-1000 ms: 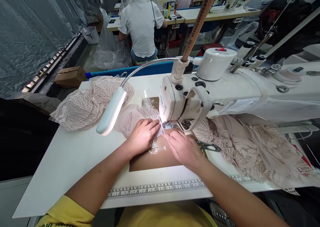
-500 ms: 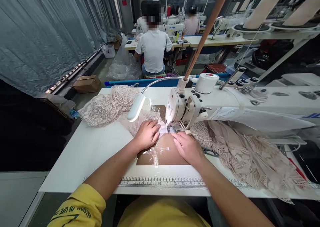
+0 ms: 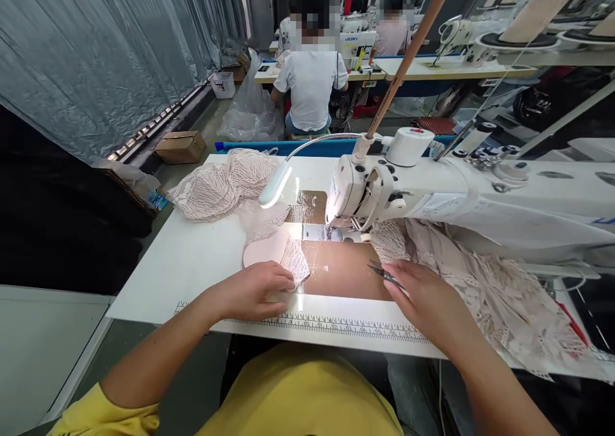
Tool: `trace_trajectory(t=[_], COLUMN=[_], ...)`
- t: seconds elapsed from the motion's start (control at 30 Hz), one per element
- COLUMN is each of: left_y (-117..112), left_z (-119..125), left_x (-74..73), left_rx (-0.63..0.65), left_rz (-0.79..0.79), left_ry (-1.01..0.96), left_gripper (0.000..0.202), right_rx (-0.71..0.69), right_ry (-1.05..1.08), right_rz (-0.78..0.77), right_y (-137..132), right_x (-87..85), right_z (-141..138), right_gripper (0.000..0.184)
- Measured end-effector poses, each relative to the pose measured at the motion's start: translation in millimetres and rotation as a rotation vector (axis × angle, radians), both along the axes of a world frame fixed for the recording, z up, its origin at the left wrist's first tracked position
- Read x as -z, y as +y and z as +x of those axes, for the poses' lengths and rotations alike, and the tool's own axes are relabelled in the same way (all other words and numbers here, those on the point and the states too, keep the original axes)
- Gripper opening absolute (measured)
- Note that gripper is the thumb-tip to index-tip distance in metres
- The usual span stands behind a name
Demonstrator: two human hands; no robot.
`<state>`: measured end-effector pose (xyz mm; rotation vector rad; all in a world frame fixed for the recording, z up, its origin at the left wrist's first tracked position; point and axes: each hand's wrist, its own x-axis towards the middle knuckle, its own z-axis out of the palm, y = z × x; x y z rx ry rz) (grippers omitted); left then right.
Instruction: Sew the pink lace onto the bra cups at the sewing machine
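My left hand (image 3: 263,290) is at the lower edge of a pale lace piece (image 3: 295,260), its fingers closed on that edge. A smooth light-pink cup-like part (image 3: 265,248) is joined to the lace and lies just above my knuckles. In my right hand (image 3: 425,295) is a pair of thread snips (image 3: 383,272), dark blades pointing left over the brown plate (image 3: 343,266). The sewing machine's needle area (image 3: 329,232) is beyond both hands, with no fabric under the presser foot that I can make out.
Bundled lace (image 3: 225,183) lies at the table's far left. More lace fabric (image 3: 480,289) spreads along the right, beside the machine arm (image 3: 432,183). A white lamp head (image 3: 275,185) hangs left of the needle. A printed ruler (image 3: 327,326) runs along the front edge. A co-worker (image 3: 311,87) sits ahead.
Both hands have drawn apart from the needle. The lace piece has come out toward the front left with my left hand. My right hand has picked up the snips from the table.
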<state>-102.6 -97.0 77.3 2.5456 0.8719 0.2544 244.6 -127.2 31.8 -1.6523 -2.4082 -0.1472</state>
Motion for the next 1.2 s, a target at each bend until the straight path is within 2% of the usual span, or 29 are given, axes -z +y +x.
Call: trace_trajectory(t=[0.1, 0.23, 0.33, 0.4, 0.5, 0.63, 0.77, 0.83, 0.93, 1.03, 1.1, 1.2], left_y=[-0.1, 16.1, 28.0, 31.4, 29.0, 13.3, -11.2, -21.6, -29.4, -30.1, -30.1, -32.6], left_z=[7.7, 39.8, 64.8, 71.7, 63.1, 31.0, 4.1, -0.1, 5.1, 14.0, 15.9, 11.3], left_x=[0.4, 13.4, 28.5, 35.5, 36.8, 25.8, 17.1, 17.6, 24.3, 34.7, 41.3, 46.8], left_rx=[-0.066, -0.291, -0.325, -0.337, -0.379, -0.418, -0.343, -0.324, -0.318, -0.272, -0.269, -0.277], left_rz=[-0.049, 0.075, 0.035, -0.023, -0.222, -0.612, -0.727, -0.65, -0.324, -0.032, 0.05, 0.079], left_ry=[-0.005, 0.044, 0.074, 0.045, -0.158, -0.516, -0.662, -0.616, -0.45, -0.251, -0.138, -0.087], left_gripper=[0.026, 0.03, 0.021, 0.02, 0.021, 0.028, 0.028, 0.027, 0.02, 0.015, 0.02, 0.026], right_rx=[0.036, 0.049, 0.052, 0.051, 0.038, 0.027, 0.034, -0.036, -0.197, -0.25, -0.307, -0.481], right_ry=[-0.086, -0.18, -0.208, -0.219, -0.217, -0.133, 0.047, 0.171, 0.275, 0.133, 0.031, 0.025], right_rz=[0.016, 0.005, -0.007, -0.021, -0.034, 0.024, 0.091, 0.013, -0.134, -0.228, -0.28, -0.357], right_y=[-7.0, -4.7, 0.3, 3.4, 5.4, -2.2, -14.5, -13.6, 0.8, 16.0, 13.9, -10.8], right_x=[15.0, 23.3, 22.7, 22.1, 22.0, 18.6, 8.1, 2.8, -2.2, -2.5, -0.4, 3.4], right_z=[9.3, 2.9, -0.9, -0.3, 3.3, 9.6, 2.4, -15.8, -60.6, -101.3, -111.8, -100.2], right_gripper=[0.03, 0.035, 0.039, 0.039, 0.041, 0.039, 0.037, 0.035, 0.037, 0.043, 0.034, 0.032])
